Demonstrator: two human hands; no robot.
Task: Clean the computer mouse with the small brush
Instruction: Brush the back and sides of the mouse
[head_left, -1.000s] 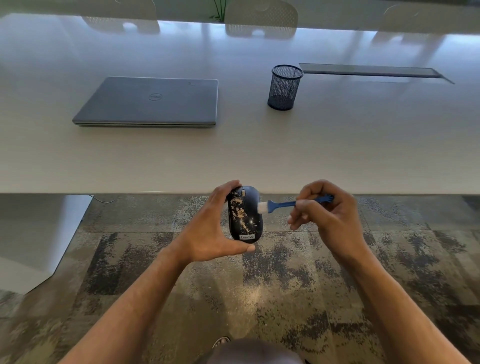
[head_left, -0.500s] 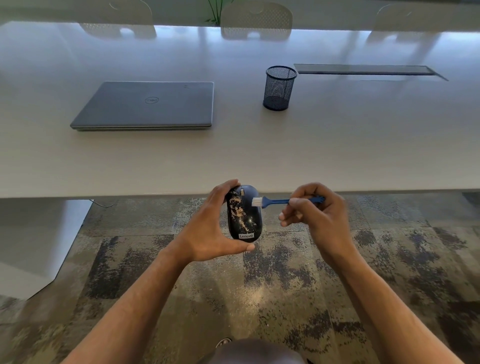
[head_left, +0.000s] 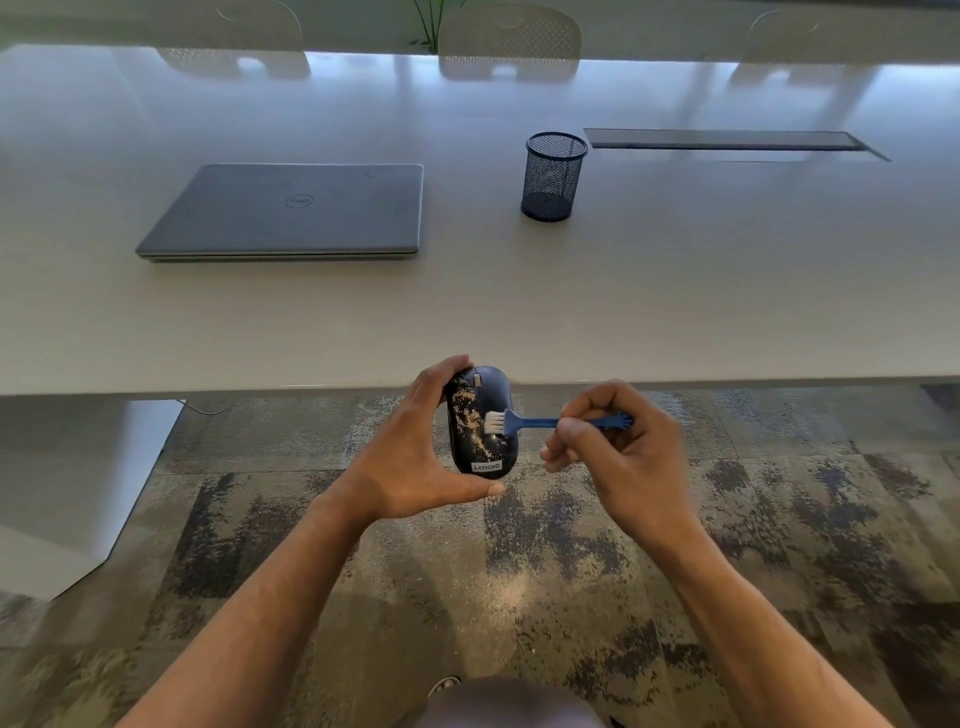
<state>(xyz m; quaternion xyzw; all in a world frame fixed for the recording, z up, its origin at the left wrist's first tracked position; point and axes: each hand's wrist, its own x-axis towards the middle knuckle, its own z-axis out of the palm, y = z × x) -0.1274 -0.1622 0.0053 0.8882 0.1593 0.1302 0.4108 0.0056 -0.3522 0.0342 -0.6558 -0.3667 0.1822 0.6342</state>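
A black computer mouse (head_left: 480, 441) with pale dust speckled over its top is held upright in the air just below the table's near edge. My left hand (head_left: 410, 457) grips it from the left, fingers at its top end and thumb under its bottom end. My right hand (head_left: 623, 457) pinches the handle of a small blue brush (head_left: 540, 422). The brush lies level, and its white bristles touch the middle of the mouse's top face.
A white table (head_left: 675, 291) stretches ahead. On it lie a closed grey laptop (head_left: 291, 213) at left, a black mesh pen cup (head_left: 553, 176) in the middle, and a dark cable hatch (head_left: 727, 140) at back right. Patterned carpet (head_left: 519, 571) lies below my hands.
The brush head has slid from the mouse's upper right edge leftward and down onto the middle of its top. My right hand followed it. The view tilted up slightly.
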